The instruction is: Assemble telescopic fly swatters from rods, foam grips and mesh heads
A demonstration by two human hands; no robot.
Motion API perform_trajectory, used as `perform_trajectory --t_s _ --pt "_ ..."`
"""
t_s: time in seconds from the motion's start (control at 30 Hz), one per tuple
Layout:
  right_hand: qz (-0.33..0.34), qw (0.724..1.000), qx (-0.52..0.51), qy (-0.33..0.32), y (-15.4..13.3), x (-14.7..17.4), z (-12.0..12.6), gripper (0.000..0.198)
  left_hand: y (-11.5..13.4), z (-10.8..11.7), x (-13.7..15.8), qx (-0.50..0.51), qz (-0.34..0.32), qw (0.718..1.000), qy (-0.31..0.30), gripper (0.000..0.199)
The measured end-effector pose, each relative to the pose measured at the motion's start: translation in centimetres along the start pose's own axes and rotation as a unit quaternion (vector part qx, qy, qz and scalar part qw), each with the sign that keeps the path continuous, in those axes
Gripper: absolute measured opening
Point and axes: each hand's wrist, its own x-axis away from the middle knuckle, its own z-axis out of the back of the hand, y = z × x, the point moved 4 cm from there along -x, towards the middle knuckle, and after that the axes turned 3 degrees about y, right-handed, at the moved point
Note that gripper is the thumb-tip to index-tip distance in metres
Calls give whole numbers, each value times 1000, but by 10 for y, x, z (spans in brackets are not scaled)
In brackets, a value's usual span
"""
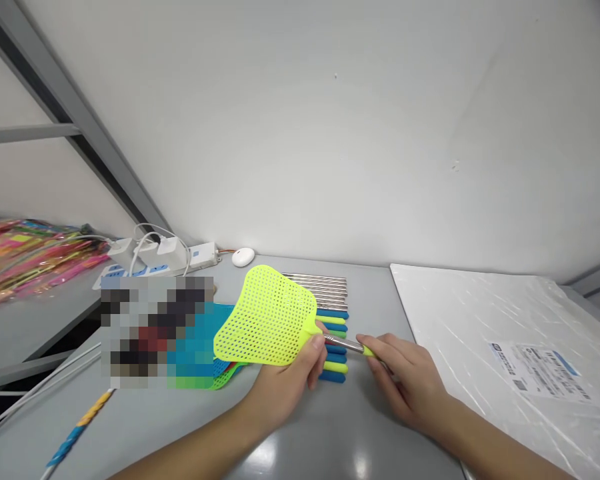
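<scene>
A yellow-green fly swatter (275,320) with a perforated head is held above the table, its head to the left. My left hand (293,383) pinches it at the neck, where the head meets the metal rod (343,343). At the other end, the fingers of my right hand (405,373) are closed round the yellow-green handle, which they mostly hide. Behind the swatter lie a row of metal rods (330,287) and several blue and green handles (334,377). Blue and green swatter heads (225,375) lie to the left, partly covered.
Power strips with white chargers (173,253) and a round white device (243,257) stand along the wall. A plastic-wrapped white board (480,327) lies at the right. Colourful bagged items (35,260) are at far left. White cables and a blurred patch occupy the left side.
</scene>
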Motion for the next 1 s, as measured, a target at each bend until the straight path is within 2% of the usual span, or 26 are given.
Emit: perform_trajectory --t_s 0.1,0.2,0.27,0.33,0.4,0.5,0.57,0.6,0.63,0.67,0.77,0.8,0.87,1.0 --pt "-21 998 -42 -32 -2 1 -4 33 0 4 -2 16 -3 999 29 26" --pt "-79 988 -104 -82 -3 -2 -9 23 -3 8 -4 17 0 998 59 25" --pt "-132 970 -174 -109 -5 -5 -11 23 -5 11 -5 19 1 997 72 25" --pt "-190 938 -261 -127 -5 -6 -12 26 -6 11 -6 16 3 997 71 25" --pt "-262 881 -363 -151 -2 -4 -15 32 -5 11 -7 8 5 998 62 26" --pt "-356 744 -530 -197 2 4 -23 38 -2 10 -5 3 7 999 51 28" --pt "-378 658 -611 -226 3 8 -26 36 0 10 -3 4 6 999 45 30" --pt "-380 634 -631 -235 3 8 -26 34 1 9 -2 5 7 999 41 30" --pt "-380 625 -638 -241 4 8 -25 33 1 8 -1 5 7 999 37 31" --pt "-377 629 -635 -243 5 8 -24 33 1 7 0 5 8 999 35 31" --pt "-354 674 -600 -244 3 5 -20 35 0 3 1 -6 20 999 24 30" --pt "-348 680 -596 -246 1 5 -20 36 -1 0 1 -12 29 999 14 30" --pt "-351 664 -609 -254 -4 7 -22 36 -5 -7 2 -19 55 998 -29 29" --pt "-368 593 -662 -274 -16 17 -31 37 -10 -18 7 -4 88 989 -116 31"
